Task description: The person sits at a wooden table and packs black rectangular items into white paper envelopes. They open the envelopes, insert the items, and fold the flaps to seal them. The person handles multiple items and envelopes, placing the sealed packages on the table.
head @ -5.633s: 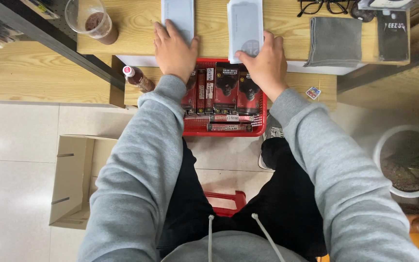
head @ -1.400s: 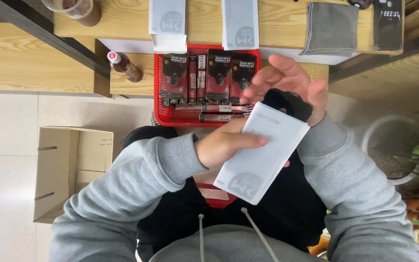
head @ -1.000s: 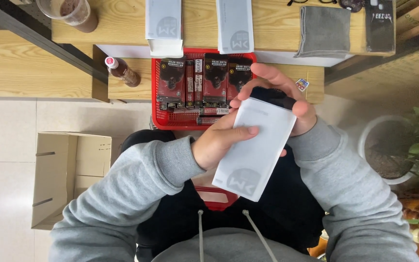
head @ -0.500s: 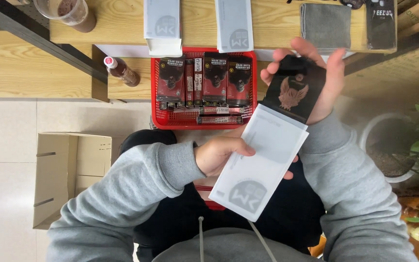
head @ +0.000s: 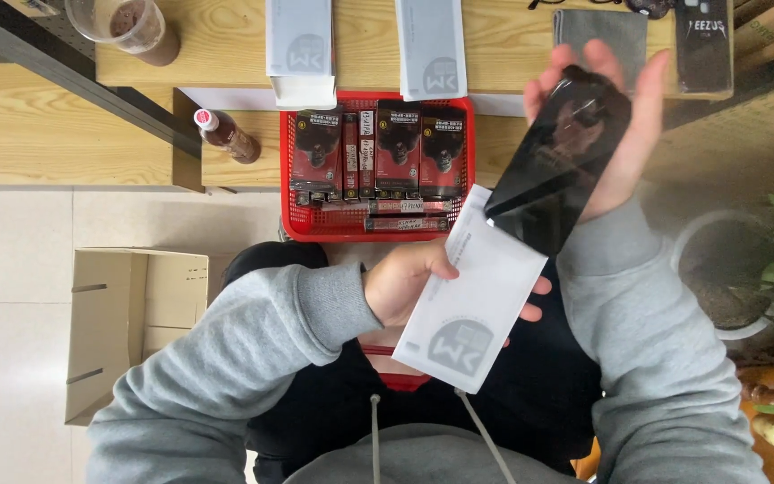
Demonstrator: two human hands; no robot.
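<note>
Fingers of my left hand (head: 409,285) are mostly hidden under the white envelope (head: 472,300) they grip above my lap. My right hand (head: 615,134) clasps the glossy black card (head: 562,161), its lower end overlapping the envelope's mouth, long axis slanting toward the desk's (head: 494,40) right corner.

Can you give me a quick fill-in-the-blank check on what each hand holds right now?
1. The left hand holds a white ____.
2. The right hand holds a flat, glossy ____ packet.
3. The basket of boxed goods behind the hands is ____.
4. The cardboard box stands on the ____.

Missing words: sleeve; black; red; floor
</note>
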